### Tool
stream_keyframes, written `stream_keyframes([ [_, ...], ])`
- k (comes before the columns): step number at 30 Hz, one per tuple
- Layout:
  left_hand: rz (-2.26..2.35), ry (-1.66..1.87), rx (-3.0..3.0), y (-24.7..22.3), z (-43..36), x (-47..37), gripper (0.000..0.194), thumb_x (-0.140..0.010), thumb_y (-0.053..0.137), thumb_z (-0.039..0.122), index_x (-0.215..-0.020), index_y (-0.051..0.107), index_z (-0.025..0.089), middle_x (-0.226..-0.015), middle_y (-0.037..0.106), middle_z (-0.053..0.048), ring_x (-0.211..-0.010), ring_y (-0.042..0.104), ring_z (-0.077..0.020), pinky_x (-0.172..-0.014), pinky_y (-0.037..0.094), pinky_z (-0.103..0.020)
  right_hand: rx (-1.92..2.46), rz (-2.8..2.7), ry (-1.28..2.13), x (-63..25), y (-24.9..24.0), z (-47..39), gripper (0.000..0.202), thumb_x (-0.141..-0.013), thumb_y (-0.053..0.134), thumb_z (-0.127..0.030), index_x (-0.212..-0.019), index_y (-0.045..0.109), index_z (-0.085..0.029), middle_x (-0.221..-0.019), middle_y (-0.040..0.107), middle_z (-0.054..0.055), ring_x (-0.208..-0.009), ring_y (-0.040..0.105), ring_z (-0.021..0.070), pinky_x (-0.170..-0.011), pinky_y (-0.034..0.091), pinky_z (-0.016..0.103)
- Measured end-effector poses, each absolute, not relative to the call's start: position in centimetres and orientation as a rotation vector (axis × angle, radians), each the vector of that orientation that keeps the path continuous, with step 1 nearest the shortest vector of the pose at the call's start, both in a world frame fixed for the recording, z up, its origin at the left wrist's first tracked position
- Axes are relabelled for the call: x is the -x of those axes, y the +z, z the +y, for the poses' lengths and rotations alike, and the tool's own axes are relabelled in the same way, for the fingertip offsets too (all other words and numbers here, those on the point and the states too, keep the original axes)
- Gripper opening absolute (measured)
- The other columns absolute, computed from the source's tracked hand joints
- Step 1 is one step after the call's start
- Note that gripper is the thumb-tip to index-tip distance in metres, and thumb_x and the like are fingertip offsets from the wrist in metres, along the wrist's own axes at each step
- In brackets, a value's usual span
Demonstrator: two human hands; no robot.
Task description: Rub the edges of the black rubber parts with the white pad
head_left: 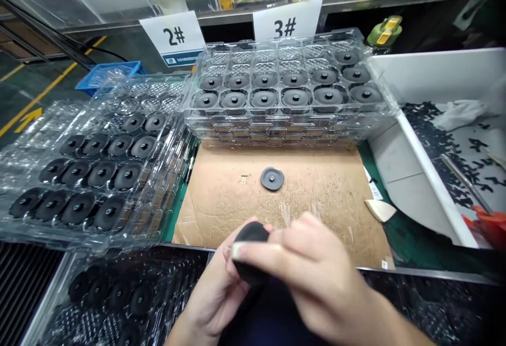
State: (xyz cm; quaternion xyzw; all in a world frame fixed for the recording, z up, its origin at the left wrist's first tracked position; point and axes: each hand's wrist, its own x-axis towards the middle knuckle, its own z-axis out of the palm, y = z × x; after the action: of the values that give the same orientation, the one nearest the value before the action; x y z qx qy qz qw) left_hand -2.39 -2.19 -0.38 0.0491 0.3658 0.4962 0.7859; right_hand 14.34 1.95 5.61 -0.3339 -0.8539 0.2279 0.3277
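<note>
A black round disc [250,272] is held up near the cardboard's front edge, tilted on its side. My left hand [219,288] grips it from the left and behind. My right hand [316,267], somewhat blurred, pinches its near face and right side with thumb and fingers. Another black disc [272,179], with a small knob in its centre, lies flat on the cardboard sheet [221,198] beyond my hands.
Stacked clear trays [276,119] of black discs stand behind the cardboard; more trays [154,193] are at the left. At the right, a white bin [438,188] holds small black pieces. A pale wedge-shaped piece [380,210] lies beside it. Lower trays [110,330] show at bottom left.
</note>
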Motion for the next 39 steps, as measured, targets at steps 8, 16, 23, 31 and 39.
stream_keyframes([
  [8, 0.751, 1.105, -0.090, -0.8, -2.6, 2.7, 0.050, -0.066, 0.067, 0.038, -0.113, 0.058, 0.023, -0.111, 0.065, -0.005, -0.105, 0.058, -0.0213, -0.092, 0.043, -0.030, 0.937, -2.131, 0.909, -14.4, 3.4, 2.6, 0.032, -0.087, 0.043, -0.013, -0.112, 0.057, -0.025, -0.086, 0.066, 0.000, -0.073, 0.056, 0.0130, -0.066, 0.038, 0.028],
  [16, 0.700, 1.123, -0.048, -0.6, -1.9, 3.0, 0.043, -0.069, 0.062, 0.040, -0.110, 0.060, 0.025, -0.119, 0.061, -0.004, -0.107, 0.057, -0.0234, -0.095, 0.041, -0.033, 1.315, -1.935, 1.026, -15.7, -5.0, 1.6, 0.027, -0.088, 0.043, -0.025, -0.110, 0.059, -0.023, -0.095, 0.066, 0.005, -0.080, 0.059, 0.0158, -0.069, 0.047, 0.030],
  [23, 0.697, 1.136, -0.058, -0.7, -2.0, 2.6, 0.043, -0.072, 0.060, 0.040, -0.113, 0.057, 0.025, -0.122, 0.059, -0.005, -0.111, 0.054, -0.0250, -0.098, 0.040, -0.035, 1.417, -1.888, 0.964, -15.5, -4.6, 1.9, 0.029, -0.087, 0.043, -0.023, -0.113, 0.057, -0.020, -0.093, 0.066, 0.006, -0.076, 0.059, 0.0165, -0.066, 0.048, 0.030],
  [31, 0.848, 1.143, -0.130, -0.2, -1.8, 2.0, 0.040, -0.070, 0.066, 0.027, -0.109, 0.059, 0.025, -0.113, 0.063, -0.003, -0.103, 0.058, -0.0207, -0.089, 0.046, -0.029, 0.888, -1.985, 0.768, -12.1, 3.5, 1.2, 0.032, -0.081, 0.047, -0.009, -0.112, 0.055, -0.014, -0.087, 0.067, 0.006, -0.073, 0.059, 0.0155, -0.068, 0.047, 0.030],
  [39, 0.762, 1.152, -0.152, 0.0, -1.0, 2.2, 0.040, -0.069, 0.068, 0.025, -0.108, 0.060, 0.025, -0.113, 0.064, -0.003, -0.106, 0.057, -0.0203, -0.093, 0.044, -0.028, 0.910, -2.028, 0.712, -11.6, 3.4, 1.7, 0.034, -0.081, 0.047, -0.010, -0.115, 0.054, -0.010, -0.087, 0.066, 0.008, -0.076, 0.058, 0.0176, -0.068, 0.044, 0.033],
])
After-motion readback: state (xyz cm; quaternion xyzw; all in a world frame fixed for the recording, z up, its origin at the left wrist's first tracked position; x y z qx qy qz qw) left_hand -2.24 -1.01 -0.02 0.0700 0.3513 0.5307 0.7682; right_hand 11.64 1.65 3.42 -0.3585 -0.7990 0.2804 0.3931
